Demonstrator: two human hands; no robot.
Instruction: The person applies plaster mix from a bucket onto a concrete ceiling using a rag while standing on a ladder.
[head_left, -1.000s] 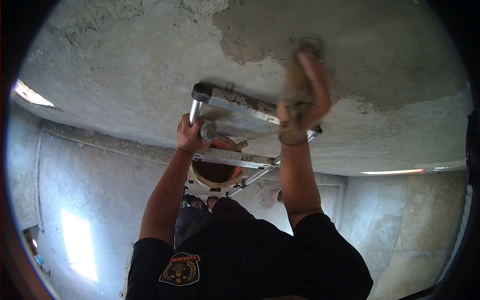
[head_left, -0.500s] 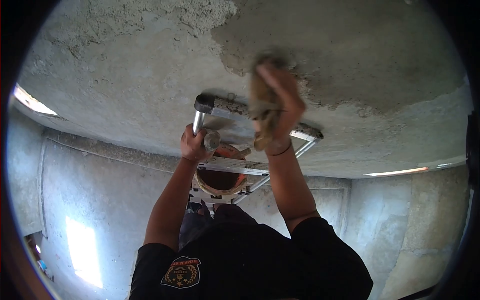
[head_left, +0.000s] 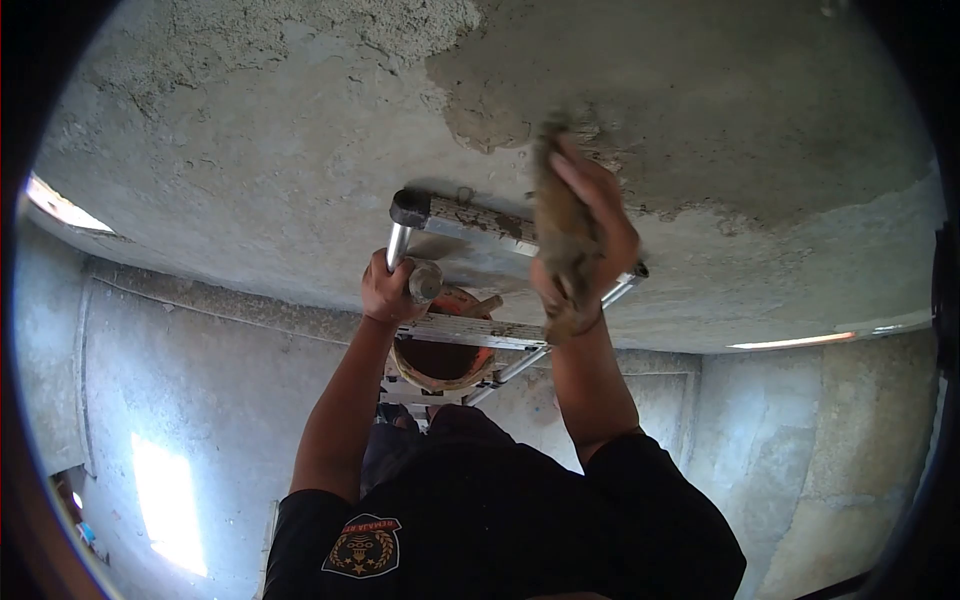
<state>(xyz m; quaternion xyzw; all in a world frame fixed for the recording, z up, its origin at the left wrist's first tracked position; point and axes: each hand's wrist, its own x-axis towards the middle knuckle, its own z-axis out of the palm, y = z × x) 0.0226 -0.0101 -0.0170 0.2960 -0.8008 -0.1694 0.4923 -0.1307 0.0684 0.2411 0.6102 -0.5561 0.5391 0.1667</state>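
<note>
My right hand (head_left: 610, 225) is closed around a long, mortar-caked plastering float (head_left: 568, 230), blurred by motion. The float's upper end is against the grey plaster wall (head_left: 300, 150), near the ragged lower edge of a darker, wet-looking patch (head_left: 700, 110). My left hand (head_left: 385, 290) grips the metal tube at the left side of the ladder (head_left: 475, 225). Beside its fingers shows a round grey end (head_left: 425, 282) crusted with mortar. Below the ladder's top bar, an orange bucket (head_left: 480, 368) holds grey-brown mix, and a short stick-like handle (head_left: 485, 306) overlaps its rim.
A lower ladder step (head_left: 470, 330) crosses in front of the bucket. Rough, pitted plaster (head_left: 330, 40) covers the upper left. Bright light falls in a patch (head_left: 167, 500) at lower left. Narrow lit openings show at the far left (head_left: 65, 205) and right (head_left: 795, 342).
My right hand and the float have moved right and slightly down across the wall, baring more of the ladder's top bar. My left hand stays on the ladder.
</note>
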